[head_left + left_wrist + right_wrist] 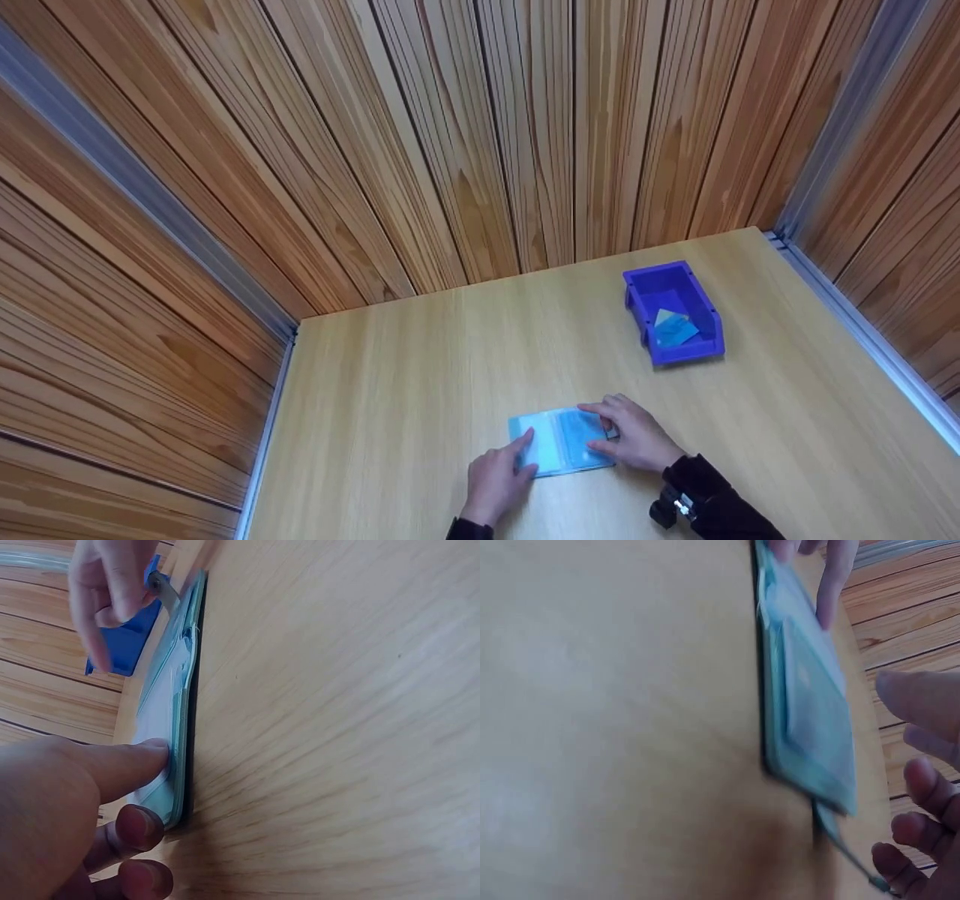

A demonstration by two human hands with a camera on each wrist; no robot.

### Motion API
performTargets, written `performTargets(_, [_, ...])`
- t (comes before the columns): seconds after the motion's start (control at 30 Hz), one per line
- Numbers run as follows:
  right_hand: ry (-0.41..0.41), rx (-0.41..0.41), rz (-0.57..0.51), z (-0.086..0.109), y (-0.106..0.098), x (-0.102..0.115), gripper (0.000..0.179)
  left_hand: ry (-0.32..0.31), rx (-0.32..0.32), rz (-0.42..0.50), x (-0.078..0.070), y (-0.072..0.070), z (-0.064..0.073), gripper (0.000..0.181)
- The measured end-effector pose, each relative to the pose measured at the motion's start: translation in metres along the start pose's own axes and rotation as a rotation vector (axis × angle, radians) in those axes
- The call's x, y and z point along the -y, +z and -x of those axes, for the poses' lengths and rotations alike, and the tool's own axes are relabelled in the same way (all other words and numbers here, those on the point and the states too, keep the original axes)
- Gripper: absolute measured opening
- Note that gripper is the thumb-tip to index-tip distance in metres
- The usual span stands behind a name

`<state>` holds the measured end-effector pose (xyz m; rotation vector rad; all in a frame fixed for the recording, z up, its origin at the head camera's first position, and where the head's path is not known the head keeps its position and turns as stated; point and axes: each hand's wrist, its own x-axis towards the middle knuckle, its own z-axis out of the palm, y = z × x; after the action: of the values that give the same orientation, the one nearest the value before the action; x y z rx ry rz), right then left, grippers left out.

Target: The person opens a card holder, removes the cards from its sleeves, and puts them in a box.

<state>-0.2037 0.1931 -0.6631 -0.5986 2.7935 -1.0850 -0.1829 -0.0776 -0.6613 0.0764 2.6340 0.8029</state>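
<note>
Blue holder (557, 442), one, unfolded, two hands (495, 480) (637, 436) at it, one purple bin (667, 289)

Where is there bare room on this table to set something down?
Widest bare stretch: the table between the left metal rail and left hand. Another lies between the purple bin and right metal rail. It's crowded at the open blue card holder, with the right hand there too.

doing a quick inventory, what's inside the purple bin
Inside the purple bin, a flat blue piece lies near the front, with a paler piece showing at its edge. Whatever is under the blue piece is covered, so I can't tell.
</note>
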Motion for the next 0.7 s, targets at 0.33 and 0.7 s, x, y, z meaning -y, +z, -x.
performTargets(0.33, [-0.031,0.03,0.128,0.006,-0.002,-0.016,0.077,-0.005,0.003,-0.007,0.0,-0.001,0.0,0.056])
performTargets(0.7, [0.02,0.084,0.143,0.007,-0.001,-0.024,0.085,-0.023,-0.03,0.053,-0.001,-0.001,0.002,0.052])
